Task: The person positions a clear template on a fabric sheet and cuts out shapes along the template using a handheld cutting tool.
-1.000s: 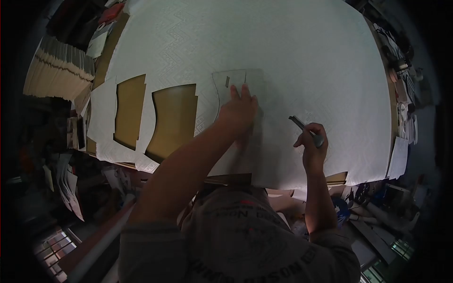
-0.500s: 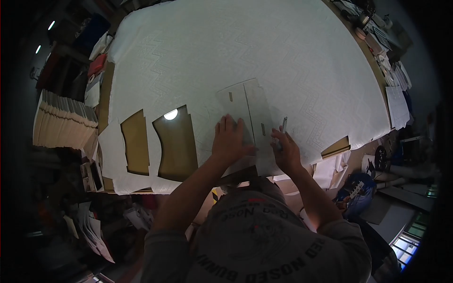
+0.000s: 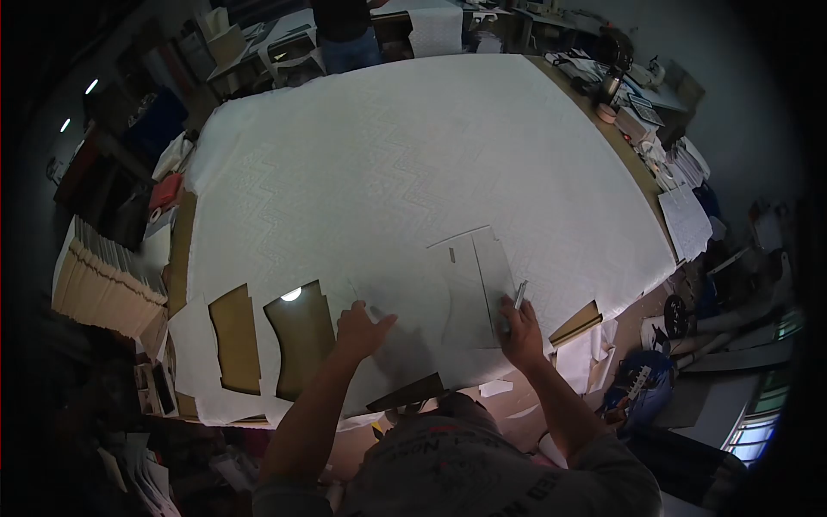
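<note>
A clear, thin pattern template [image 3: 463,297] with small slots and a dark line lies on the white patterned fabric [image 3: 327,189] near the front edge. At its lower right edge is my right hand [image 3: 520,336], its fingers closed around a slim silvery pen [image 3: 521,294] that points upward. The thumb side of this hand appears to touch the template. To the left of the template, my left hand [image 3: 362,331] is over the fabric, thumb and fingers apart, holding nothing. Whether its fingertips touch the cloth I cannot tell.
Cut-out openings [image 3: 301,349] in the fabric bare the brown table. A tall stack of card pieces [image 3: 112,280] stands at the left. Papers [image 3: 687,224] and a thermos [image 3: 610,86] line the right edge. Another person [image 3: 346,34] stands at the far end.
The view has tilted up, showing the far end of the room. My left hand has left the template and moved left. My right hand, still with the pen, has come to the template's edge.
</note>
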The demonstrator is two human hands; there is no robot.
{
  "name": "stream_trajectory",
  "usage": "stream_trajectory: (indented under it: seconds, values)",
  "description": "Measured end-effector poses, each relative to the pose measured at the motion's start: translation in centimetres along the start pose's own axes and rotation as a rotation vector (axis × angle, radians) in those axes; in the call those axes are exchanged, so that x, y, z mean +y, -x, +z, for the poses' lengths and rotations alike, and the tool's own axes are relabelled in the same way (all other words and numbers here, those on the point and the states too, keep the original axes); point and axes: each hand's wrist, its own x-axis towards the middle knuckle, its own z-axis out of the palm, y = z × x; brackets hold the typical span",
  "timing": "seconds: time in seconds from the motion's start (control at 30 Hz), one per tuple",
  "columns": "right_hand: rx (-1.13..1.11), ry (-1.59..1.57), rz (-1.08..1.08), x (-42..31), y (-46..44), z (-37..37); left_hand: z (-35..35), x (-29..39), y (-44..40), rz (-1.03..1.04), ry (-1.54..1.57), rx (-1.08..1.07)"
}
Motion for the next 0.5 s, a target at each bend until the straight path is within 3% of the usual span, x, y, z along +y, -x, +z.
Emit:
stream_trajectory:
  seconds: [0.17, 0.23, 0.27, 0.5]
  values:
    - [0.063, -0.014, 0.043, -1.1, 1.4, 1.2, 0.6, -0.4, -1.7, -0.046, -0.039, 0.052]
    - [0.055, -0.005, 0.018, -1.9, 1.9, 1.6, 0.7, -1.6, -3.0, -0.162, 0.047, -0.018]
    - [0.064, 0.002, 0.003, -2.6, 1.6, 2.5, 1.5, -2.2, -3.7, -0.153, 0.093, 0.096]
    - [-0.019, -0.056, 0.085, -3.2, 1.8, 3.8, -0.3, -2.1, -1.7, -0.047, 0.257, 0.294]
